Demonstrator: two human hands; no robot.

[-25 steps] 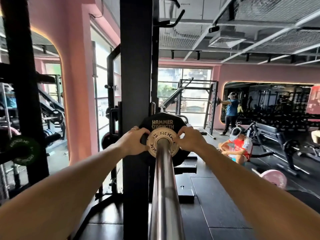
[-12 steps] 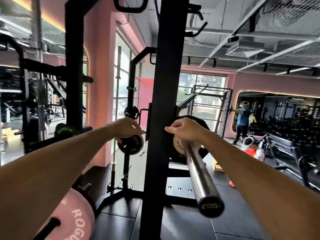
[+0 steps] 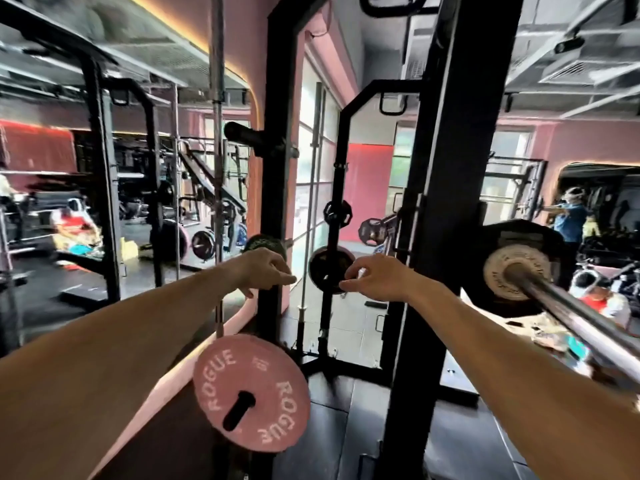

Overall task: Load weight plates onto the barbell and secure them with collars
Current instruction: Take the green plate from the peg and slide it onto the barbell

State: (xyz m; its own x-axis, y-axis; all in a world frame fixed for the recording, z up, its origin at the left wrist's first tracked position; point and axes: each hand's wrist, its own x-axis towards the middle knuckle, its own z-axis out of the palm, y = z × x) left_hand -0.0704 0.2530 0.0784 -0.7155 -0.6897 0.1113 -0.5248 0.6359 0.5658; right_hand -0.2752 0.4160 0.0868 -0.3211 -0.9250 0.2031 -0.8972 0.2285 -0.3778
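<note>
The barbell [image 3: 568, 306] runs off to the lower right, its steel sleeve bare toward me. On it sit a small tan plate [image 3: 498, 275] and a larger black plate [image 3: 540, 244] behind that. A small black plate [image 3: 325, 265] hangs on a storage peg between the rack uprights. My left hand [image 3: 263, 271] hovers just left of it with loose fingers, holding nothing. My right hand [image 3: 377, 282] has its fingertips at the plate's right edge, with no grip visible. A pink Rogue plate [image 3: 251, 393] hangs on a lower peg beneath my left arm.
A thick black rack upright [image 3: 440, 220] stands between my right hand and the barbell plates, and a second upright [image 3: 277, 150] rises behind my left hand. A green-lettered plate [image 3: 265, 241] shows above my left hand. People [image 3: 568, 220] are at the far right.
My view has swung left, away from the barbell. My right hand has left the plates on the barbell and moved left to the small black plate on the peg. My left hand stays near it.
</note>
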